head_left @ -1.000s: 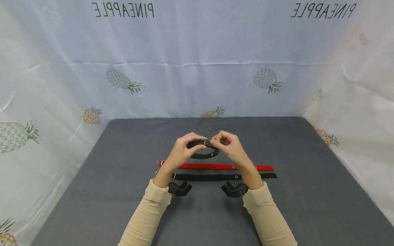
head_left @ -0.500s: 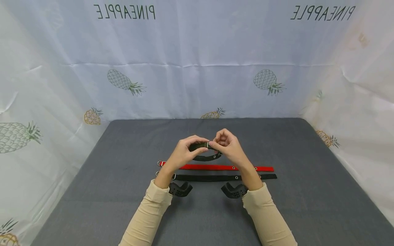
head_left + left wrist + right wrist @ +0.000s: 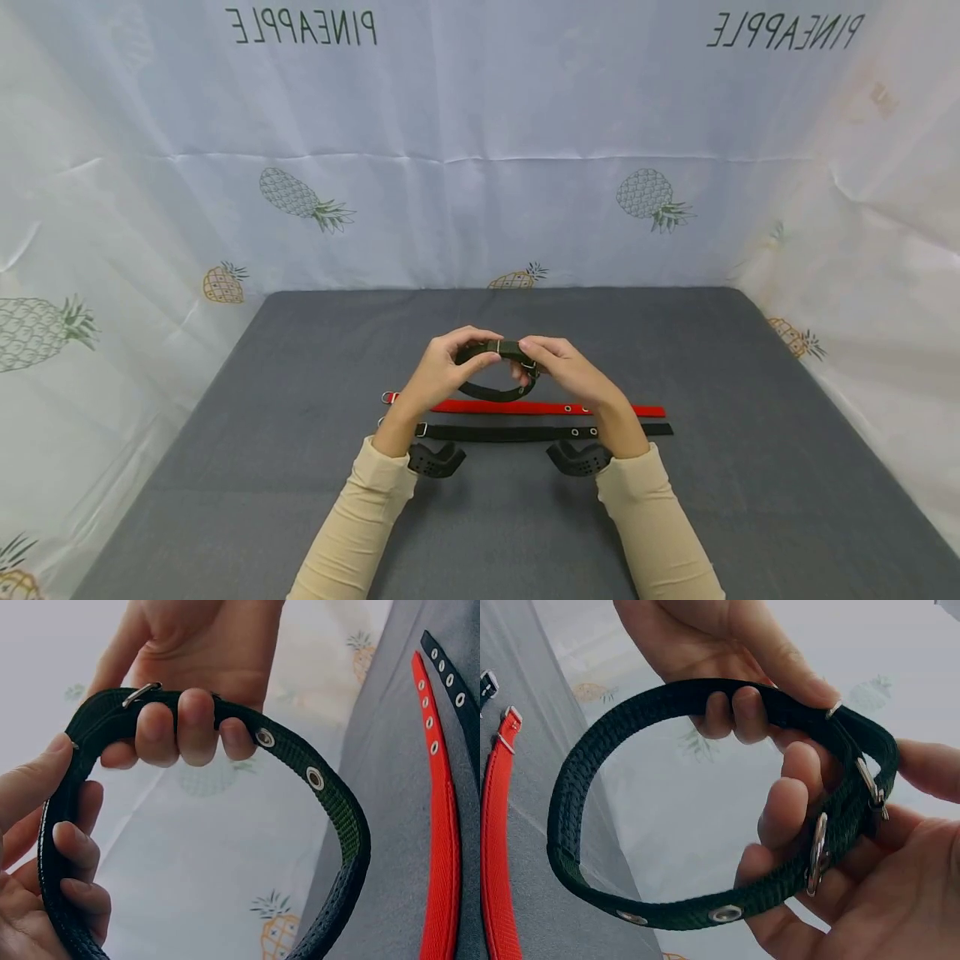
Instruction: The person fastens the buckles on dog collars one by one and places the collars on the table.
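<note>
Both hands hold a dark green collar, bent into a round loop above the table. My left hand grips its left side near a narrow metal keeper, thumb on the outer face and fingertips inside the loop. My right hand grips the opposite side by the buckle, with fingers curled through to the inside. Beside the buckle, a metal D-ring hangs in the right wrist view. Metal-rimmed eyelets run along the strap in both wrist views. The strap passes doubled through the buckle area, partly hidden by fingers.
On the grey table a red collar lies stretched out straight, with a black collar parallel and nearer to me. Both lie beneath the forearms. A white curtain printed with pineapples encloses the table's back and sides.
My right hand has moved from pinching at the strap near the keeper to gripping the buckle side, shifting slightly right. The loop now appears wider and rounder. My left hand keeps its hold.
</note>
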Action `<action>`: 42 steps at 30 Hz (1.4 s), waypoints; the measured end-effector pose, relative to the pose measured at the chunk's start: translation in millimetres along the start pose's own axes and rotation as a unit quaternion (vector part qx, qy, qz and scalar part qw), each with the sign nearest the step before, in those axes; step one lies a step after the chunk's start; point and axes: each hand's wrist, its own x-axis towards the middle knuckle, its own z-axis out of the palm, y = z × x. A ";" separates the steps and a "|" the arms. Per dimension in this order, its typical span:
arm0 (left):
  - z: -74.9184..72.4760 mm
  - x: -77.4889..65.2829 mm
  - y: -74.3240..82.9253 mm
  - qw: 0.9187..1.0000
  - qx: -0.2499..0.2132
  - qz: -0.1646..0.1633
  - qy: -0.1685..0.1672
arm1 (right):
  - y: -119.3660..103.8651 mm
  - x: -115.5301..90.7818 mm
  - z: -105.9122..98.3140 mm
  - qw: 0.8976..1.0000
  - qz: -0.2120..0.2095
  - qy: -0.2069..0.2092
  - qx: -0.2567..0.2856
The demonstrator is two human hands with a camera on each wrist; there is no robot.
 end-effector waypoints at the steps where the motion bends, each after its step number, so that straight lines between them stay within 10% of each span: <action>1: -0.1 -0.1 0.3 1.000 -0.003 0.001 0.000 | -0.3 0.0 -0.3 1.000 0.000 -0.005 0.000; 12: 1.1 -1.7 0.3 1.000 -0.018 -0.005 -0.018 | 4.8 4.9 7.4 0.999 -0.034 0.018 0.000; 20: -1.8 -1.7 -0.2 0.999 -0.021 0.005 0.034 | 10.9 7.3 1.8 0.998 0.011 0.052 0.041; 42: -11.9 1.4 -7.5 0.997 0.009 0.015 0.073 | 22.0 3.4 -16.8 0.995 0.029 0.013 0.098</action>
